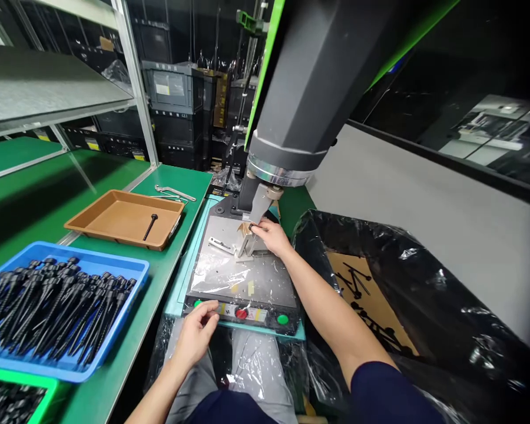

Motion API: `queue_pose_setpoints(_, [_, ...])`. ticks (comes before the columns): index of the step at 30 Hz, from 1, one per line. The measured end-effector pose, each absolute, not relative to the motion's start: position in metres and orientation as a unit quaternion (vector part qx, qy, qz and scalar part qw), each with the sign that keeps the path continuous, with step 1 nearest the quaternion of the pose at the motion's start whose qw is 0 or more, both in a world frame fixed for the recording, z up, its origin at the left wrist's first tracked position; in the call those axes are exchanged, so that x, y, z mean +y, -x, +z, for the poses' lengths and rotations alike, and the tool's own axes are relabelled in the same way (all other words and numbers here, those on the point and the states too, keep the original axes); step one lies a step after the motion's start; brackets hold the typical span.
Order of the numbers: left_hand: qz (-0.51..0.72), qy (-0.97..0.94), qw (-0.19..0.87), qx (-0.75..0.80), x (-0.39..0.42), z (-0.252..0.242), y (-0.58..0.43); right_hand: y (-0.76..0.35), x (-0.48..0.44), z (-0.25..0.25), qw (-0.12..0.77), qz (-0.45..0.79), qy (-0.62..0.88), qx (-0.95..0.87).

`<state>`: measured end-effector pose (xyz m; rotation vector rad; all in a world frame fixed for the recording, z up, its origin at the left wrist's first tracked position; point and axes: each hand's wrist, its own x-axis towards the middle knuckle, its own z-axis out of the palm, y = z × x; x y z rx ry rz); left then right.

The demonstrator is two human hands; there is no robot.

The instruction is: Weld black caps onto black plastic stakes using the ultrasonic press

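Note:
My right hand [271, 237] reaches to the small metal fixture [244, 242] on the machine's base plate. Its fingers are closed on a small black piece [251, 227] at the top of the fixture, just under the tapered metal horn [260, 203] of the press. Most of that piece is hidden by the fingers. My left hand [196, 334] holds nothing; its fingers are loosely bent and apart, resting at the front edge of the base by the left green button [198, 304]. A red button [241, 314] and a right green button [282, 319] share that front panel.
Left on the green bench are a blue tray [145, 272] of long black headed rods, a brown tray [110, 203] holding one rod [151, 227], and a wrench [176, 192]. A black-lined bin [406, 247] with several rods stands right. The press head [300, 88] hangs above.

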<state>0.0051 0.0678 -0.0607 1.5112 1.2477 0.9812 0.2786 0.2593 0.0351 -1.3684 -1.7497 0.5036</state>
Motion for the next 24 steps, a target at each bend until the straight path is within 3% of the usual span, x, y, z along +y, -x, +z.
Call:
queue_pose_setpoints(13, [0.393,-0.622,0.466,0.492,0.074,-0.058,-0.008,-0.265,0.256,0.033,0.439,0.092,0.593,-0.669])
queue_pose_setpoints(21, [0.383,-0.658,0.429,0.485,0.083,-0.041,-0.006,-0.285,0.236,0.021,0.508,0.15,0.581,-0.618])
queue_pose_setpoints(24, [0.378,-0.677,0.397,0.49,0.103,-0.03,-0.003,-0.315,0.223,0.005,0.404,0.128,0.66,-0.621])
